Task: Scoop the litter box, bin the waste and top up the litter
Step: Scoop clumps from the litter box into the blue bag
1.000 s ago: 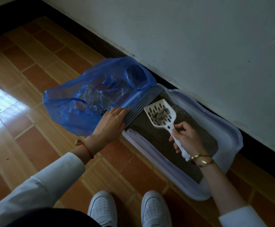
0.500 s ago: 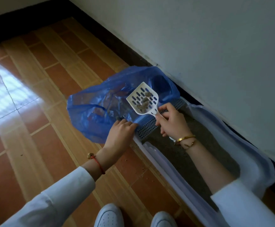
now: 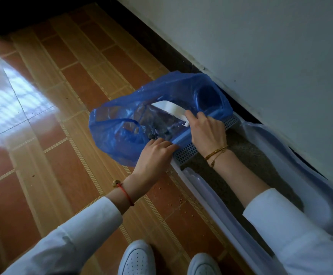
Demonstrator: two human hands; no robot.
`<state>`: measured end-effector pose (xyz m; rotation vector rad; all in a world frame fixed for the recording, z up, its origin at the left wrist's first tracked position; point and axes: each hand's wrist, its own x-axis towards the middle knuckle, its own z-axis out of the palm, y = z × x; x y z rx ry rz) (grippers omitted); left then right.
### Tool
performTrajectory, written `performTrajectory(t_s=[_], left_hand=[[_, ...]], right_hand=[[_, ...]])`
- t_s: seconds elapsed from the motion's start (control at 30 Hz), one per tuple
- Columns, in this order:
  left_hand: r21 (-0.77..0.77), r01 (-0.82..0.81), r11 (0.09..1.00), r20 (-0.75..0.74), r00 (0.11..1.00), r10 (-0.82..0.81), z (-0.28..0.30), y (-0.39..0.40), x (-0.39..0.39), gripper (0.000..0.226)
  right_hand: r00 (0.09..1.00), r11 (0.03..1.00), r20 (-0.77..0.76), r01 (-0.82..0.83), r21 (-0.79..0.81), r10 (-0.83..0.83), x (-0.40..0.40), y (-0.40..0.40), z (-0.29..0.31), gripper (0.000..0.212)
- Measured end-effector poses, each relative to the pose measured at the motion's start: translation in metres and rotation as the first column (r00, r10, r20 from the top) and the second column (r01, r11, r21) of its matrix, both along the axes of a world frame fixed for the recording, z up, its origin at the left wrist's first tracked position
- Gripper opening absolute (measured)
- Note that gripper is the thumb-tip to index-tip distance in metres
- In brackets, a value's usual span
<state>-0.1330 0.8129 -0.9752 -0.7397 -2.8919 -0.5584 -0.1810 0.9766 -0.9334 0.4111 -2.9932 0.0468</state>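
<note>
Floor tiles (image 3: 48,120) at the left shine with window light, and some spilled grains (image 3: 179,199) lie on them near the box. Next comes the blue plastic bag (image 3: 120,133), lying on the floor with its mouth toward the litter box (image 3: 320,199), dark waste already inside. The left hand (image 3: 153,155) pinches the near edge of the bag mouth against the perforated grille (image 3: 187,151) of the box. The right hand (image 3: 207,132) has its fingers curled round the handle of the white litter scoop (image 3: 169,109), whose head is turned over inside the bag.

To do this step well, the person should probably keep the bag mouth wide and low, hold the scoop deep inside while it empties, and give a small shake so clumps do not fall on the floor. The bag is thin and could collapse if the left hand lets go. Grey litter (image 3: 247,165) fills the box between the arms.
</note>
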Motion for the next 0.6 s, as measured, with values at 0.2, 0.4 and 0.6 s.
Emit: performTrajectory(t_s=[0.2,0.4,0.6], left_hand=[[0.002,0.018,1.000,-0.008,1.000,-0.018,0.001,0.002,-0.001,0.030],[-0.007,0.166,0.986,-0.012,0.986,-0.166,0.009,0.019,-0.003,0.046],[-0.025,0.326,0.945,-0.029,0.945,-0.326,0.017,0.052,-0.004,0.042]], right_hand=[[0.992,0.941,0.070,0.118,-0.317,-0.101,0.011,0.017,0.011,0.020],[0.831,0.649,0.470,0.537,-0.540,-0.296,0.073,0.068,0.018,0.011],[0.530,0.406,0.725,0.837,-0.365,-0.440,0.154,0.123,0.025,0.012]])
